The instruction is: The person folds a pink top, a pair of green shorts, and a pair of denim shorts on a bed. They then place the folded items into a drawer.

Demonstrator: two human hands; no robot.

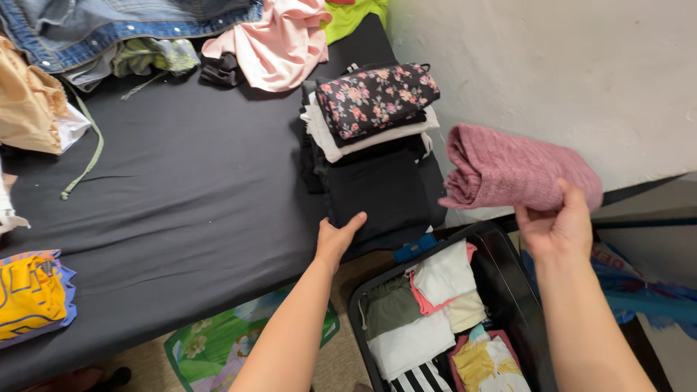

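A stack (374, 109) of folded clothes lies on the bed (181, 196), at its right edge; before it, on the floor, stands a suitcase (508, 283) with clothes in it

A black-sheeted bed (181, 189) carries folded clothes (370, 138), a denim jacket (109, 25), and a pink garment (279, 43).

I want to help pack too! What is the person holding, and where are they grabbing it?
The right hand holds a rolled pink cloth by its lower edge. The left hand only rests on folded black clothes.
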